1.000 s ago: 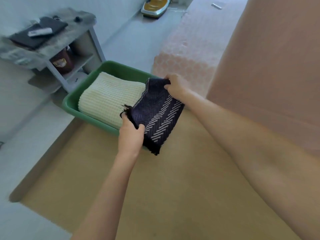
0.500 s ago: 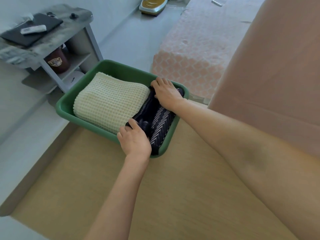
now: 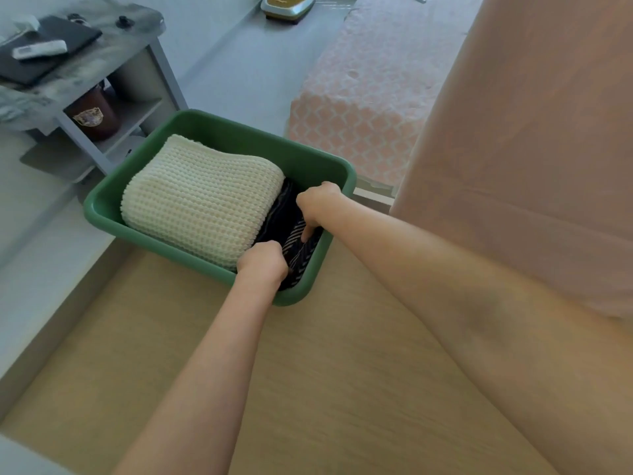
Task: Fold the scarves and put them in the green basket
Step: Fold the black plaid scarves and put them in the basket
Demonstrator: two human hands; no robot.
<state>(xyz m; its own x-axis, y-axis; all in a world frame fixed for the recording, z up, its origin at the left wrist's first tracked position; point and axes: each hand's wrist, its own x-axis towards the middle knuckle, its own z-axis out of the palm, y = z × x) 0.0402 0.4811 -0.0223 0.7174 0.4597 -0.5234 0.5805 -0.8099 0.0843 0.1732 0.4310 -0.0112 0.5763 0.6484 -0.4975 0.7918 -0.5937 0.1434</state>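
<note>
The green basket (image 3: 239, 132) sits at the far edge of the tan table. A folded cream knit scarf (image 3: 202, 197) fills its left part. A folded dark scarf with white stripes (image 3: 291, 231) is wedged into the narrow gap at the basket's right side. My left hand (image 3: 263, 262) is at the near end of the dark scarf, fingers curled down into it. My right hand (image 3: 318, 204) is at the far end, fingers tucked down between the scarf and the basket wall. Most of the dark scarf is hidden by both hands.
The tan table (image 3: 308, 389) stretches toward me. A grey shelf unit (image 3: 102, 73) with a remote, a dark flat item and a brown cup stands at the left. A pink patterned bed (image 3: 370, 90) lies beyond the basket, and pink fabric (image 3: 531, 149) fills the right.
The dark scarf went from held above the basket's right edge down into the gap beside the cream scarf. Both hands have pushed deeper into the basket with it.
</note>
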